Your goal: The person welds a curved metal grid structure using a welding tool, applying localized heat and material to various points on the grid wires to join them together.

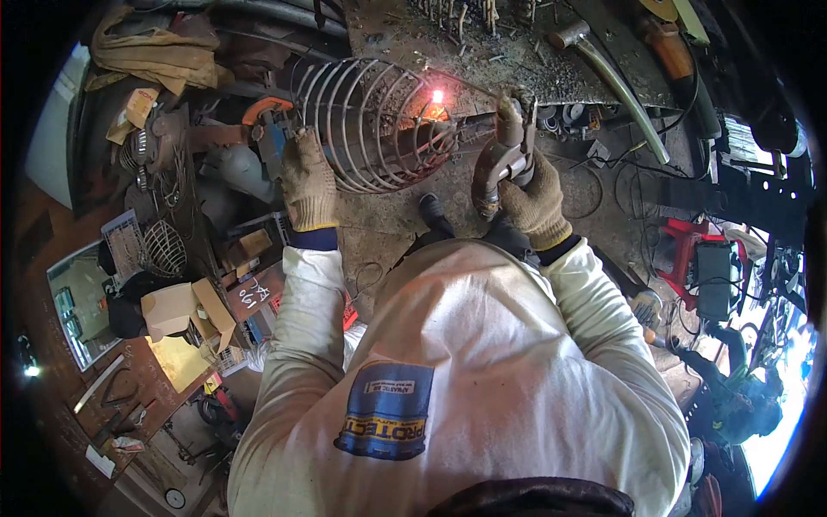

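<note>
A cone-shaped cage of metal wire (357, 172) lies on its side ahead of me, wide end to the left. A red-hot spot glows at its narrow end, with orange light below it. My left hand (310, 181), in a tan knitted glove, is closed at the cage's wide rim; its fingertips are partly hidden. My right hand (536, 202), gloved alike, grips a grey metal welding electrode holder (498, 164). From the holder's top a thin rod (465, 84) runs left past the glowing spot.
Behind the cage is a steel bench (551, 77) with a hammer (603, 73) and an angle grinder (670, 56). A blue vise (274, 142) stands beside my left hand. Open cardboard boxes (185, 310) lie left, a red stool (680, 258) right. Another person (745, 401) is at lower right.
</note>
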Tool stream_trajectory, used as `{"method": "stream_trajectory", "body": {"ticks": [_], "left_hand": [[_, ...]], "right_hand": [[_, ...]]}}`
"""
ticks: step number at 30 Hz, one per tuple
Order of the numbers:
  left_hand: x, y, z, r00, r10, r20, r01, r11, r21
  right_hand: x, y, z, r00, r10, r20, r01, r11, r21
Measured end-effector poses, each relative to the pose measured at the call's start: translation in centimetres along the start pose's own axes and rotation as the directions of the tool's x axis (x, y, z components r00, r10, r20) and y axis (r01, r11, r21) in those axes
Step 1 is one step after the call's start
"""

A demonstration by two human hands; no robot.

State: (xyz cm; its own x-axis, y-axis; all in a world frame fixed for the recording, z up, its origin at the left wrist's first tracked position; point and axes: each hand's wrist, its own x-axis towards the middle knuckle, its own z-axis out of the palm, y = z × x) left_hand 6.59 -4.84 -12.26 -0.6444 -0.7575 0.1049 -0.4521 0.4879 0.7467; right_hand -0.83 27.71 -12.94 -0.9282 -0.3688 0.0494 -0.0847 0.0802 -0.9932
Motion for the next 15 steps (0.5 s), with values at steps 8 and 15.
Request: {"method": "stream_trajectory", "body": {"ticks": [8, 15], "left_hand": [[0.5, 0.1, 0.2, 0.977, -0.150, 0.154, 0.156, 0.987, -0.028], [0.4, 1.0, -0.2, 0.981, 0.027, 0.192, -0.018, 0.999, -0.050]], "right_hand": [[-0.7, 0.9, -0.2, 1.000, -0.003, 0.004, 0.003, 1.000, -0.031], [-0.5, 1.3, 0.5, 1.000, 0.024, 0.002, -0.024, 0.997, -0.073]]}}
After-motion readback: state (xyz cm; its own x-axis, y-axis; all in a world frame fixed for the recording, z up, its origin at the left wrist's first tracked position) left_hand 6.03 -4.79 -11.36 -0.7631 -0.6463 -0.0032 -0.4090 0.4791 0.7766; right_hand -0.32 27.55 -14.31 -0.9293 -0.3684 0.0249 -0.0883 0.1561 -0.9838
